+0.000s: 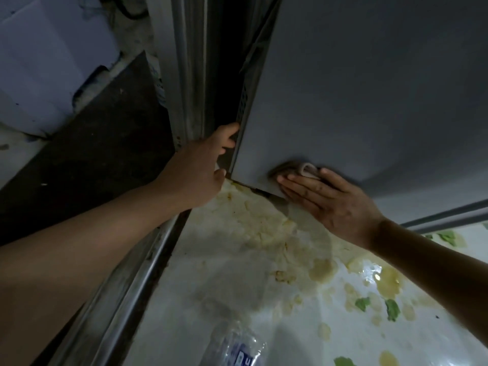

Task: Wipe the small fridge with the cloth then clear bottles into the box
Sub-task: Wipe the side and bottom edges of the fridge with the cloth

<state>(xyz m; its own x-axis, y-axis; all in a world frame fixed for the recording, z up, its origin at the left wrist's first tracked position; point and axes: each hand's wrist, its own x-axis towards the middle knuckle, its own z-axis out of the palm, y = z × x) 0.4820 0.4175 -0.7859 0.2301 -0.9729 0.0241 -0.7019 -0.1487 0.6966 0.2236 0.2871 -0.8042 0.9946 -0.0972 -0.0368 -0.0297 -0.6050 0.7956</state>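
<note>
— What are the hands doing at the small fridge?

— The right hand lies flat against the grey side panel, low down near its bottom corner. Its fingers are stretched out together, pressing a folded cloth onto the panel; the cloth shows just above the fingertips.

— And the other one?

— The left hand grips the fridge's rear edge, beside a perforated strip. Its fingers curl round the corner into the dark gap, so their tips are hidden; the thumb sits below, close to the bottom corner.

— What does the fridge stand on?

— A white counter, patterned with green leaves and blotched with yellowish stains. A clear plastic bottle lies on it at the near edge, well apart from both hands.

— Any box?

— Pale cardboard sits at upper left; I cannot tell whether it is a box.
</note>
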